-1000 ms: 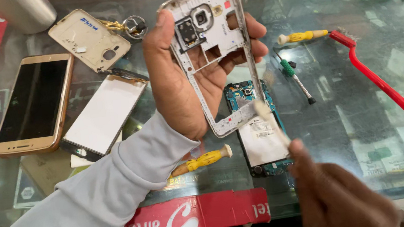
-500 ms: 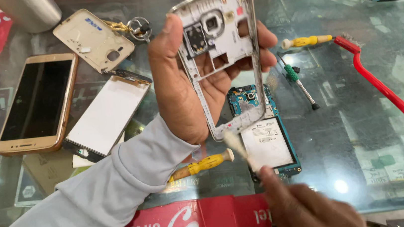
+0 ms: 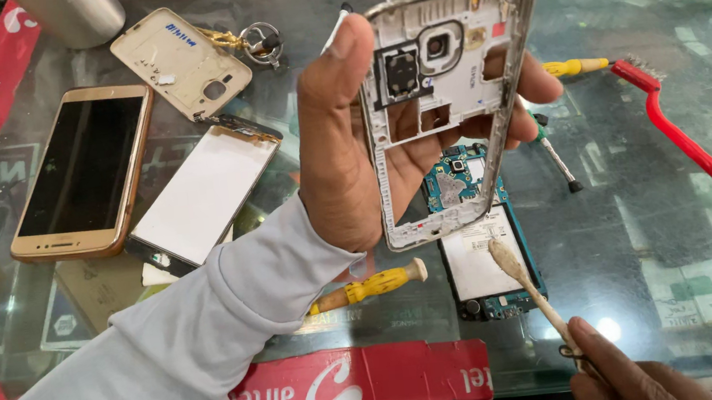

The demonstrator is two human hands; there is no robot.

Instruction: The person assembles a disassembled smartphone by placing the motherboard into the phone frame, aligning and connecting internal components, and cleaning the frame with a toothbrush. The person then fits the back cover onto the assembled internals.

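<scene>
Right hand (image 3: pixel 630 378) has drawn back, gripping a brush (image 3: pixel 528 283); left hand (image 3: pixel 367 137) clasps the phone frame (image 3: pixel 451 102).

Phone repair shop: glass worktop (image 3: pixel 658 221) carrying a bare circuit board (image 3: pixel 478 253), with a gold phone (image 3: pixel 84 171), screwdrivers (image 3: pixel 370 287) and red brush (image 3: pixel 689 138) around it.

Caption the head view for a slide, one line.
Left hand holds up a bare phone frame; right hand points a thin stick at the circuit board below.
</scene>
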